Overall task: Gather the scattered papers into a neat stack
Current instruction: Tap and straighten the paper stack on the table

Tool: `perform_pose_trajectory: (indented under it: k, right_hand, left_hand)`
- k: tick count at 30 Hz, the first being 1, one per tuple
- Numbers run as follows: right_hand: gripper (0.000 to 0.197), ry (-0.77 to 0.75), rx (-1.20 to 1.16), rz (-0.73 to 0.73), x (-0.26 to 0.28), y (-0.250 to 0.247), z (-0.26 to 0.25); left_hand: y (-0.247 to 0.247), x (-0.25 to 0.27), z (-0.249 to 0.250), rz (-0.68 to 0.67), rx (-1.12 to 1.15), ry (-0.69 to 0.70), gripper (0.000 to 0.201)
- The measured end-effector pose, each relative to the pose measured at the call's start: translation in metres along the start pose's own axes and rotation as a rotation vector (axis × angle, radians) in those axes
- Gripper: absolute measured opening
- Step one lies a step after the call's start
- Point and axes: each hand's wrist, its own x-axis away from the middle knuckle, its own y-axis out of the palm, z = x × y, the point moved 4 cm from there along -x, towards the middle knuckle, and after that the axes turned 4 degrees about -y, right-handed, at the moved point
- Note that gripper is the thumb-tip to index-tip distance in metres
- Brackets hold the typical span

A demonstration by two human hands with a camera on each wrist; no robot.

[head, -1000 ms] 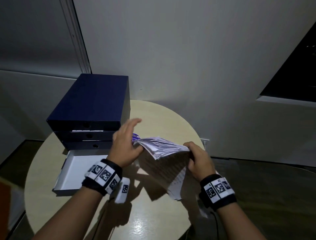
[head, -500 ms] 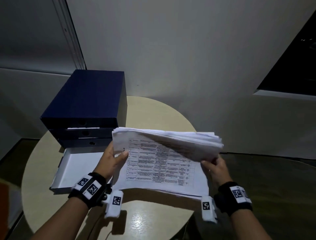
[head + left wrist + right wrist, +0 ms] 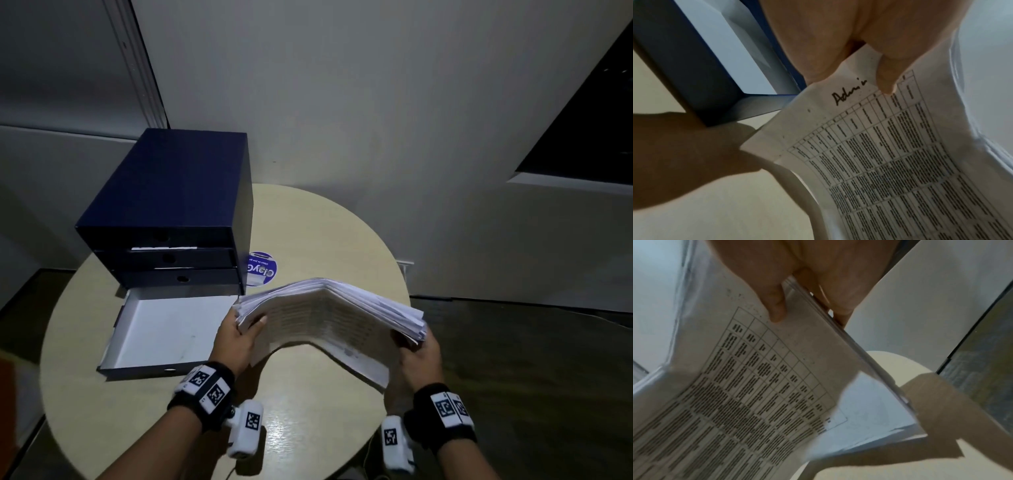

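Note:
A thick bundle of printed papers (image 3: pixel 329 308) hangs above the round beige table (image 3: pixel 308 233), its top bowed into an arch. My left hand (image 3: pixel 239 334) grips its left edge, thumb on the near face. My right hand (image 3: pixel 416 349) grips the right edge. In the left wrist view the thumb (image 3: pixel 885 78) presses a sheet with a printed table and handwriting (image 3: pixel 869 146). In the right wrist view the fingers (image 3: pixel 777 308) pinch the sheets' edge (image 3: pixel 760 386); some lower sheets stick out unevenly.
A dark blue drawer box (image 3: pixel 171 205) stands at the table's back left. Its bottom drawer (image 3: pixel 164 332), white inside, is pulled out next to my left hand. A round blue sticker (image 3: pixel 262 273) lies on the table behind the papers. Walls stand close behind.
The bundle was held up with its printed face toward me; now it is lower, tipped flatter and bowed between both hands.

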Motion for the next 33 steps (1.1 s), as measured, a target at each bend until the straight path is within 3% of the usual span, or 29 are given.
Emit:
perform_pose_trajectory:
  k: [6,10,16,22,33]
  right_hand:
    - [0.063,-0.007,0.014,0.029,-0.008,-0.005,0.021]
    - [0.039,-0.103,-0.040,0.144,-0.012,-0.001,0.002]
    - [0.013,-0.088,0.087,0.311,-0.027,0.004,-0.002]
    - [0.015,-0.128,0.098,0.310,-0.029,0.004,-0.006]
    - [0.032,-0.153,0.166,0.289,-0.035,0.003,-0.010]
  left_hand:
    - [-0.003,0.000,0.008,-0.100,0.122,0.004,0.045]
    - [-0.001,-0.006,0.027,-0.058,0.182,0.058,0.037]
    - [0.001,-0.024,0.033,0.129,0.075,0.071,0.021]
    - [-0.001,-0.029,0.031,0.143,0.080,0.040,0.005]
    - [-0.001,-0.031,0.033,0.145,0.048,0.035,0.011]
